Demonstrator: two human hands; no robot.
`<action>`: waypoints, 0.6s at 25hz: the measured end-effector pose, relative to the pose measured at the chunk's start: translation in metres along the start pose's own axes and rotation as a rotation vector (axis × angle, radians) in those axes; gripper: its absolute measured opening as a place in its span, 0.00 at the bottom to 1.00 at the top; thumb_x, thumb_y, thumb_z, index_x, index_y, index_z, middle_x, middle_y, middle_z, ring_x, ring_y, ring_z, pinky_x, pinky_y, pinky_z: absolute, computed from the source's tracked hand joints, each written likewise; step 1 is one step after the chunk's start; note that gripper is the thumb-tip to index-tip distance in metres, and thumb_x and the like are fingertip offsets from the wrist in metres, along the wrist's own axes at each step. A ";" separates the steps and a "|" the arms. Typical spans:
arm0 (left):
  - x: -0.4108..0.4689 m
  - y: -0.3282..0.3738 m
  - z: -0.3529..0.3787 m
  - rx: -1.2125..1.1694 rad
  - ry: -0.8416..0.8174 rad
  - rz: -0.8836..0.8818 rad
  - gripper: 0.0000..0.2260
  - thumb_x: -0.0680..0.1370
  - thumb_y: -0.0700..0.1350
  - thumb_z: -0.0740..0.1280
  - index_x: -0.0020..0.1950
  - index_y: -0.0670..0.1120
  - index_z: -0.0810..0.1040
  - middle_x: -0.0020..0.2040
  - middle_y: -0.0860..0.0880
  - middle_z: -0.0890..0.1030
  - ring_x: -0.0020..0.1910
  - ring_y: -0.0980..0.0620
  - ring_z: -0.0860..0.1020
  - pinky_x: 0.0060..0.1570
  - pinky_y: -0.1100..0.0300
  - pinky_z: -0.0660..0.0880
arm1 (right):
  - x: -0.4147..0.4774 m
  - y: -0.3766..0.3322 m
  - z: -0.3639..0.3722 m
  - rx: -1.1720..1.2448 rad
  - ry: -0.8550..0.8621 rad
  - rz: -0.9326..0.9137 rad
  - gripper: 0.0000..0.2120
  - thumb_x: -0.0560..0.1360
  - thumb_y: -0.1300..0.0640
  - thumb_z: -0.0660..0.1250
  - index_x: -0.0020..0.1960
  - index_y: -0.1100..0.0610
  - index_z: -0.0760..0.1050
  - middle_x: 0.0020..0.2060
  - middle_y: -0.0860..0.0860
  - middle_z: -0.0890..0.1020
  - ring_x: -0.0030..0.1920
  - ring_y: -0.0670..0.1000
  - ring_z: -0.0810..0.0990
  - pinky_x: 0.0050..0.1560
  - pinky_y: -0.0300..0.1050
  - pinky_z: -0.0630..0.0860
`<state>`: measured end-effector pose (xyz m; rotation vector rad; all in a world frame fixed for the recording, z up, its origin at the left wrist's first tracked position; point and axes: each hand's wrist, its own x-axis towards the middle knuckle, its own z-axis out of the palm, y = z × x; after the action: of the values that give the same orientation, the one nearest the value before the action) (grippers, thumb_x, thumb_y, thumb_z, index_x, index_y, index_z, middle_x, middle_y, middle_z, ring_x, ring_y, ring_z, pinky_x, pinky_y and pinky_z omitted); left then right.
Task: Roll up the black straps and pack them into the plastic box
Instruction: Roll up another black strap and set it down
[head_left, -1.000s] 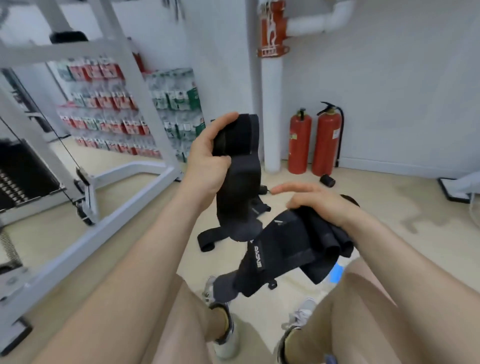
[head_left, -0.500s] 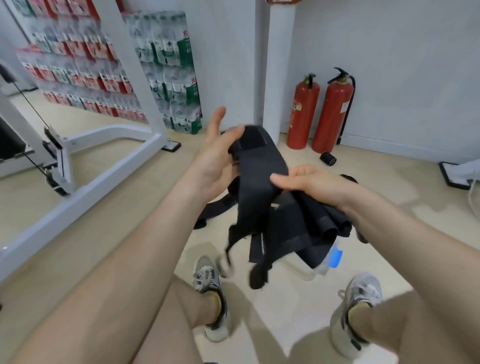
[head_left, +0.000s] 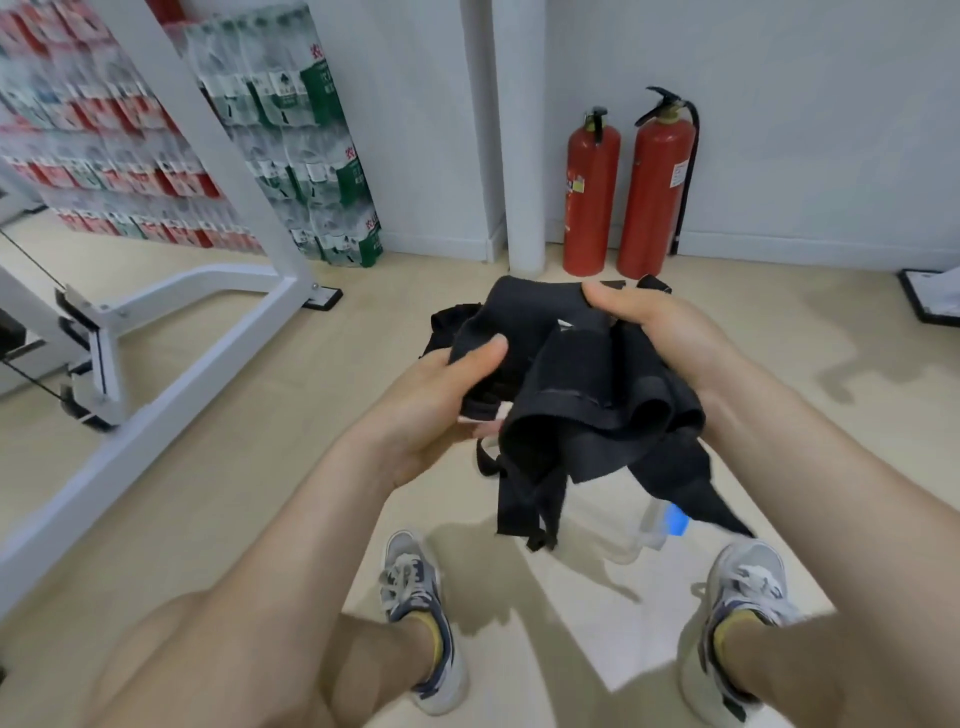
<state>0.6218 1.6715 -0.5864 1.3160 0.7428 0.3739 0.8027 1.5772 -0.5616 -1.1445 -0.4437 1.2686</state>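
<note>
A bundle of wide black straps (head_left: 576, 395) hangs between my hands above the floor, with loose ends dangling toward my feet. My left hand (head_left: 441, 400) holds the bundle's left side, thumb pressed on top of the fabric. My right hand (head_left: 660, 332) grips the right side, fingers curled over the upper edge. Below the bundle sits the clear plastic box (head_left: 623, 530) with a blue clip, mostly hidden by the straps. More black strap (head_left: 452, 317) lies on the floor behind the bundle.
A white gym machine frame (head_left: 197, 291) stands at the left. Two red fire extinguishers (head_left: 628, 187) stand by a white pillar at the back wall. Stacked packs of water bottles (head_left: 291, 135) line the left wall. My shoes (head_left: 421, 613) rest on the beige floor.
The view tilted down. My left hand lowered the raised strap onto the bundle, and both hands came together around the gathered straps.
</note>
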 end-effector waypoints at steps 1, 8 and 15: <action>-0.001 0.001 -0.001 0.094 -0.019 0.041 0.05 0.79 0.48 0.69 0.52 0.52 0.84 0.54 0.51 0.85 0.58 0.50 0.82 0.60 0.49 0.77 | -0.001 -0.001 0.000 -0.071 -0.047 -0.029 0.10 0.78 0.53 0.68 0.51 0.61 0.79 0.39 0.54 0.84 0.38 0.52 0.84 0.40 0.44 0.80; -0.018 0.006 -0.001 0.104 -0.175 0.247 0.21 0.69 0.35 0.75 0.61 0.44 0.79 0.55 0.49 0.85 0.56 0.50 0.83 0.50 0.57 0.79 | -0.012 -0.002 0.003 -0.639 -0.090 -0.181 0.13 0.77 0.50 0.69 0.42 0.61 0.81 0.31 0.50 0.83 0.30 0.46 0.80 0.34 0.38 0.76; -0.025 0.018 -0.019 0.113 0.026 0.242 0.10 0.69 0.38 0.74 0.50 0.45 0.83 0.38 0.47 0.83 0.32 0.52 0.80 0.26 0.62 0.73 | -0.018 0.004 0.003 -1.084 -0.504 0.010 0.13 0.70 0.46 0.74 0.54 0.47 0.84 0.53 0.43 0.85 0.56 0.43 0.82 0.60 0.41 0.74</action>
<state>0.5934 1.6738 -0.5640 1.5156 0.6347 0.5506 0.7921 1.5615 -0.5581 -1.6789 -1.6374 1.3317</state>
